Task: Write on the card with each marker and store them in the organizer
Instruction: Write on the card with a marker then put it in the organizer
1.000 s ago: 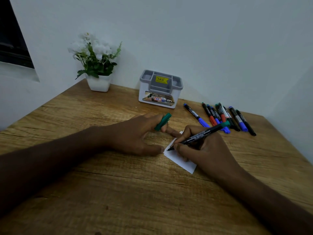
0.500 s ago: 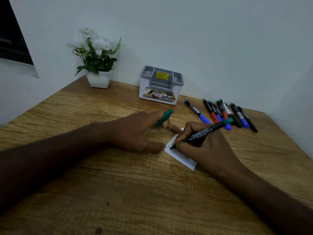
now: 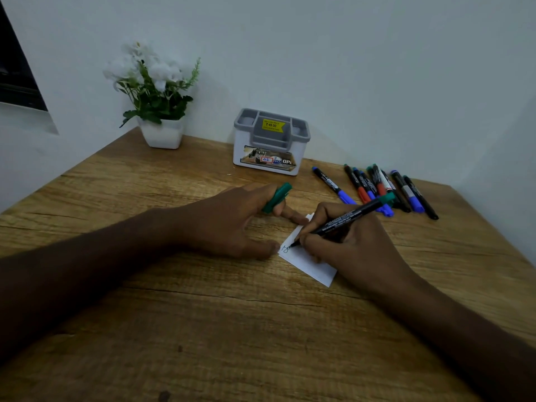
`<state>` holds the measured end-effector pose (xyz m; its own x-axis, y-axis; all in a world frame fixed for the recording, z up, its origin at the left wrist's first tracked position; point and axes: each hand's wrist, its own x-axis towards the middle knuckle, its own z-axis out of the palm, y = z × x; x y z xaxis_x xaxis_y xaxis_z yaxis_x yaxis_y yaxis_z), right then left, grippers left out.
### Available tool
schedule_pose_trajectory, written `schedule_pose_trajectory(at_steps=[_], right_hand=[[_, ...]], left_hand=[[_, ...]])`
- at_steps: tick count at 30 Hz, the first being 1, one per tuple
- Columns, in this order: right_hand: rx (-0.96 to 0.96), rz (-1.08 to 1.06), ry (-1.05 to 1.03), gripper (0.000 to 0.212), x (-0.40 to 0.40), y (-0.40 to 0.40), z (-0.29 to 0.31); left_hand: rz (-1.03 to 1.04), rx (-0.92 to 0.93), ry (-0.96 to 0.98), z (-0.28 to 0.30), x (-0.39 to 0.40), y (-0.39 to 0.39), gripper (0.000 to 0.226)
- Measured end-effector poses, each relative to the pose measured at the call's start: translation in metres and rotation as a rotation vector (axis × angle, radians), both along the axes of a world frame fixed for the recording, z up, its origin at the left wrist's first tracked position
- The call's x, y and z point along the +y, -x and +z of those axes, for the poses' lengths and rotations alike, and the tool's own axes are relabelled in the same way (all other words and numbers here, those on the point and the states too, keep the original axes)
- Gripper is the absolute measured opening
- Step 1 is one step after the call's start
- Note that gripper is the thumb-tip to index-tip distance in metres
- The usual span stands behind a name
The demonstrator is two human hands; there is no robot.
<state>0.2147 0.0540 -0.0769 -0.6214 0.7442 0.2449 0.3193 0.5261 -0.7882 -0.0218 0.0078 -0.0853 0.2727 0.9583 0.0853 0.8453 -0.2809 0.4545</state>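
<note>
A small white card (image 3: 311,265) lies on the wooden table. My right hand (image 3: 348,245) grips a black marker with a green end (image 3: 345,219), its tip touching the card's left part, where a short ink mark shows. My left hand (image 3: 232,224) rests beside the card, thumb and a fingertip at its edge, and holds the green cap (image 3: 277,197) between its fingers. A grey and white organizer (image 3: 271,142) stands at the back by the wall. Several capped markers (image 3: 385,188) lie in a row to its right.
A white pot with white flowers (image 3: 158,103) stands in the back left corner. The walls close the table at the back and right. Bare wooden table (image 3: 232,329) stretches in front of my arms.
The marker tip has shifted slightly on the card and an ink mark now shows. The view has tilted a little; my left hand still pins the card and holds the cap.
</note>
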Motion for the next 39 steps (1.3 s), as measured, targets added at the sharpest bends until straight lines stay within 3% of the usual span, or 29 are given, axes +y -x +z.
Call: schedule_pose_trajectory(at_steps=[8, 13, 21, 30, 35, 39], right_hand=[[0.000, -0.012, 0.007, 0.013, 0.0018, -0.0004, -0.0010], [-0.016, 0.000, -0.009, 0.015, 0.0012, -0.0007, -0.0006], [-0.018, -0.042, -0.009, 0.009, 0.0019, -0.0012, -0.0012], [-0.024, -0.064, -0.004, 0.005, 0.0026, -0.0020, -0.0018], [-0.022, -0.094, 0.009, 0.008, 0.0053, -0.0022, -0.0035], [-0.018, -0.091, 0.003, 0.007, 0.0051, -0.0027, -0.0040]], left_hand=[[-0.002, -0.007, -0.002, 0.0013, -0.0002, -0.0007, 0.050], [0.003, -0.002, 0.003, 0.0009, 0.0000, -0.0007, 0.066], [-0.007, -0.029, -0.006, 0.0002, 0.0000, -0.0001, 0.051], [-0.002, 0.000, 0.006, 0.0015, 0.0002, -0.0012, 0.056], [-0.009, -0.029, 0.008, 0.0028, 0.0000, -0.0016, 0.041], [0.001, -0.016, 0.016, 0.0005, 0.0007, -0.0003, 0.051]])
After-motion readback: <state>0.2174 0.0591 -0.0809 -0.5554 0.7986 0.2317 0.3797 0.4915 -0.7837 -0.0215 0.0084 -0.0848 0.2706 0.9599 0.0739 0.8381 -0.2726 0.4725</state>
